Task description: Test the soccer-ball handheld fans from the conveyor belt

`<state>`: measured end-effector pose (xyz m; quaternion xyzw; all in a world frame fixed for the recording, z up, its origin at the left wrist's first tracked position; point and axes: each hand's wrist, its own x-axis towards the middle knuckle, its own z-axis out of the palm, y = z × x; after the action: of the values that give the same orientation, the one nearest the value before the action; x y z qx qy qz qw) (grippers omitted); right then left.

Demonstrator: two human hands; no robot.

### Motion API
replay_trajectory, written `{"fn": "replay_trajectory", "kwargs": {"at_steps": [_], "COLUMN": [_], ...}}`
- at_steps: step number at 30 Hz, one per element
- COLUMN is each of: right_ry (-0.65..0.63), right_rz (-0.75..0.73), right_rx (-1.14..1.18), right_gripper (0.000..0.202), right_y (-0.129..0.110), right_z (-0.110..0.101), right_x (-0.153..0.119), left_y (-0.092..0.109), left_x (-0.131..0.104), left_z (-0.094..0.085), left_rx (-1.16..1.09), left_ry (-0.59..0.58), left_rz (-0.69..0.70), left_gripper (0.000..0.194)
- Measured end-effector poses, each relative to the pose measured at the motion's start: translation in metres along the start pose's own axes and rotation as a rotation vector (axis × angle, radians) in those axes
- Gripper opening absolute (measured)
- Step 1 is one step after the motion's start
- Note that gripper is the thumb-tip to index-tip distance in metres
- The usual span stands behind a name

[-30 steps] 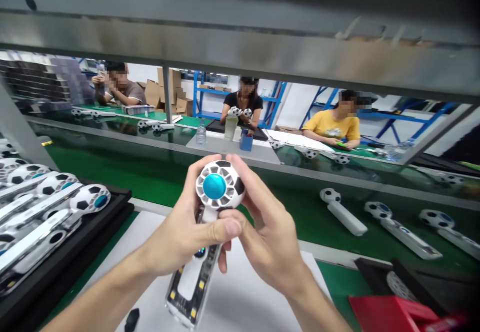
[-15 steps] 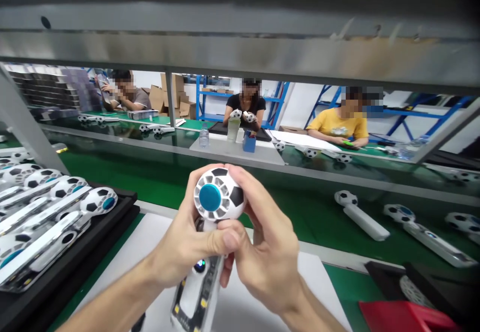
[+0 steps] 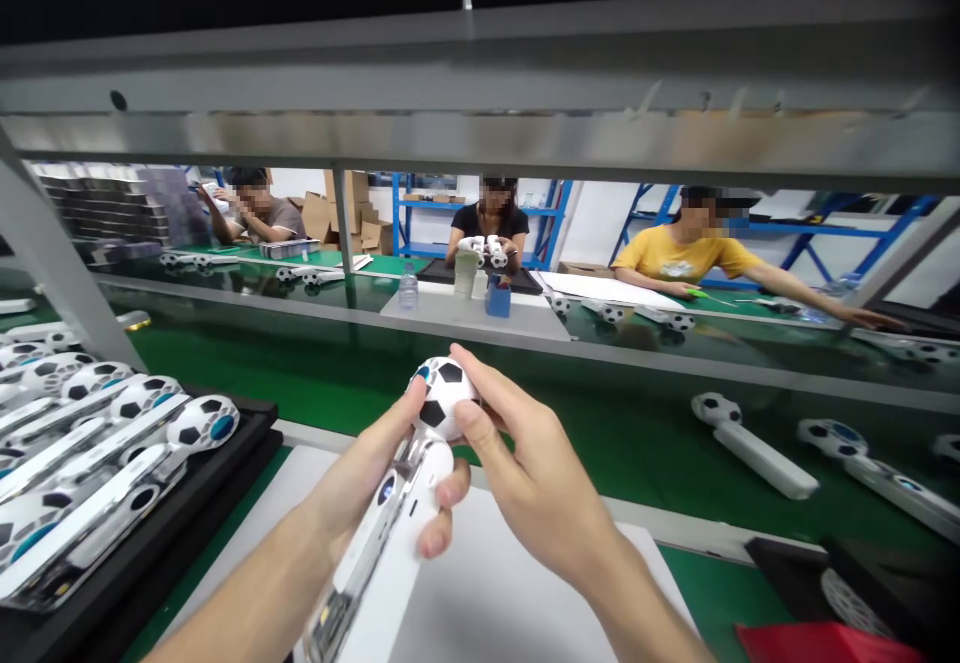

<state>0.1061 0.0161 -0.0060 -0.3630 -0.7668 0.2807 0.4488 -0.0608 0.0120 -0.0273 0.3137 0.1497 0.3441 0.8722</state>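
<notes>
A white handheld fan (image 3: 409, 543) with a black-and-white soccer-ball head is tilted in front of me, its handle running down to the lower left. Wrapped round the fan's neck is my left hand (image 3: 375, 468), thumb against the left side of the ball and fingertips showing on the right. My right hand (image 3: 544, 473) grips the ball's right side between thumb and fingers. The blue disc on the head is mostly turned away behind my left thumb. Circuit parts show in the handle's open side near the bottom.
Left, a black tray (image 3: 247, 433) holds several similar fans. A white sheet (image 3: 495, 583) lies under my hands. More fans (image 3: 765, 453) rest on the green belt (image 3: 637, 413) to the right, near a red object (image 3: 817, 643). A grey beam (image 3: 480, 73) crosses above. Three people sit opposite.
The fan has been turned in my hands, so its blue disc faces left and the handle's smooth white side shows. The co-worker in yellow has stretched an arm out to the right.
</notes>
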Motion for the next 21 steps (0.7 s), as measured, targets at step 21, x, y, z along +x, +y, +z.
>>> {"fn": "replay_trajectory", "kwargs": {"at_steps": [21], "right_ry": [0.308], "right_rz": [-0.405], "right_rx": [-0.063], "right_gripper": [0.016], "right_y": [0.021], "right_z": [0.027], "right_x": [0.011], "left_y": [0.007], "left_x": [-0.020], "left_z": [0.017], "left_rx": [1.231], "left_ry": [0.420], "left_rz": [0.851], "left_gripper": [0.064]}}
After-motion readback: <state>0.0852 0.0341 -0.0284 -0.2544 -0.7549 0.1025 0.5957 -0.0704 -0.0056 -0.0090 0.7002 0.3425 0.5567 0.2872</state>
